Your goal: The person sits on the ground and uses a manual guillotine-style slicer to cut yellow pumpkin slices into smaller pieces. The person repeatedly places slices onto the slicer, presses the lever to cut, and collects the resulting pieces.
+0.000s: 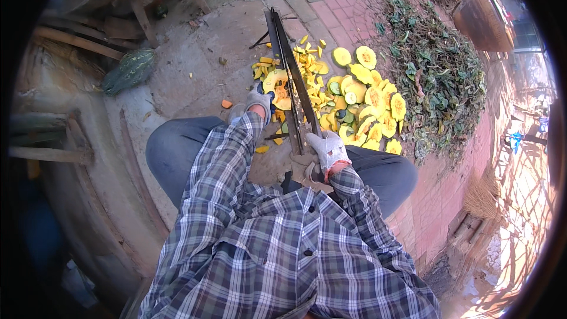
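In the head view my left hand (261,99), in a grey and dark blue work glove, grips the near edge of a round yellow pumpkin slice (271,80) with an orange seedy centre. The slice lies against the slotted bed (292,129) of a hinged lever chopper, and the bed is strewn with seeds. A long dark blade (296,73) stands raised beside the slot. My right hand (328,150), in a worn white glove with holes, is closed around the blade's near end. Cut pumpkin chunks (312,91) lie on both sides of the chopper.
Several pumpkin rounds (375,99) are spread to the right, beside a heap of wilted green leaves (438,71). A whole green pumpkin (129,71) rests at the left near wooden poles (79,42). A straw broom (482,197) lies at the lower right.
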Demonstrator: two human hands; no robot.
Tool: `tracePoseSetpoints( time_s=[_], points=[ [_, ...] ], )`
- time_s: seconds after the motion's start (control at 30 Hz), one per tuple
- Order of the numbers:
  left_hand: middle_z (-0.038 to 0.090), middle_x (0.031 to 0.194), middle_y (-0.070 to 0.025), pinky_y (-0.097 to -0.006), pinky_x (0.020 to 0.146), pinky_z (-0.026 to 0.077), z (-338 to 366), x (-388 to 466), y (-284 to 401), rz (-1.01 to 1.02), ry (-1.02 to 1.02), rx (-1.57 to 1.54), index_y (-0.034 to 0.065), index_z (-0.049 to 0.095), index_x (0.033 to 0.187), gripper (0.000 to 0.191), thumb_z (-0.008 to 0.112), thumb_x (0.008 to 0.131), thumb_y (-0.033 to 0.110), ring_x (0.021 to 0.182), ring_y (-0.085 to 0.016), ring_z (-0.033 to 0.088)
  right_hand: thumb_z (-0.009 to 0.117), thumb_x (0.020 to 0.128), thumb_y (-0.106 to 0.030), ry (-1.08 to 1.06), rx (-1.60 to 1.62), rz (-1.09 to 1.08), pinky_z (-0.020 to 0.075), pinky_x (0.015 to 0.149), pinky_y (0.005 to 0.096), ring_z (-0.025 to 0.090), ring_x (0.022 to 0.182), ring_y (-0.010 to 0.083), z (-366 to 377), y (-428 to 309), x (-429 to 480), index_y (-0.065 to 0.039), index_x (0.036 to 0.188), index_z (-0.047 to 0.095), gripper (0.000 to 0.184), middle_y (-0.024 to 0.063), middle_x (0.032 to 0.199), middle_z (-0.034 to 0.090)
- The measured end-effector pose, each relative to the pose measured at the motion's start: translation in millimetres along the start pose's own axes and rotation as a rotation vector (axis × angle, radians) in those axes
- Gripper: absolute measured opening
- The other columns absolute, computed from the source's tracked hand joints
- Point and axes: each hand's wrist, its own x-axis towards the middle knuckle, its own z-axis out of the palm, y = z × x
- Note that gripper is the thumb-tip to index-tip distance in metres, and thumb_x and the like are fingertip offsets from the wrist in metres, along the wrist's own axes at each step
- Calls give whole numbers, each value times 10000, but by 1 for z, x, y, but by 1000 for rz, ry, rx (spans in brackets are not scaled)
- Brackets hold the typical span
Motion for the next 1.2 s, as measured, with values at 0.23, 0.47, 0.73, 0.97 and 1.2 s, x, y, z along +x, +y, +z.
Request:
tracePoseSetpoints(
  time_s=[0.23,0.47,0.73,0.97,1.2],
  points=[
    [688,1170,-134,-331,820,525,4,37,-17,35,-99,227,34,572,1321,571,789,797,101,959,-241,668,557,952,-425,-39,-478,-163,484,861,478,620,1013,450,34,48,15,63,1087,620,510,292,987,667],
    [709,1118,-111,-294,818,517,-3,13,-11,102,52,-103,-30,635,1224,420,750,825,36,905,-173,658,605,934,-374,42,-146,-89,412,477,311,538,510,148,15,32,0,-13,883,615,366,53,667,581],
    [730,1088,-105,-280,838,520,7,16,-16,217,-74,83,-3,675,1168,393,784,797,69,929,-176,679,586,953,-394,58,-494,-171,476,774,507,620,917,481,25,27,-6,23,980,633,421,288,901,666],
    [736,1038,-77,-266,787,527,3,20,-15,98,-138,35,-8,693,1119,347,794,796,65,864,-151,668,598,946,-398,129,-415,-203,478,765,510,628,882,464,22,44,-3,30,931,631,430,277,842,659],
    [736,1014,-82,-272,747,549,16,27,2,254,-118,171,2,690,1133,375,809,787,84,828,-159,677,586,953,-317,142,-576,-365,468,643,453,611,717,366,24,38,-10,2,952,632,323,196,755,625]
  ],
)
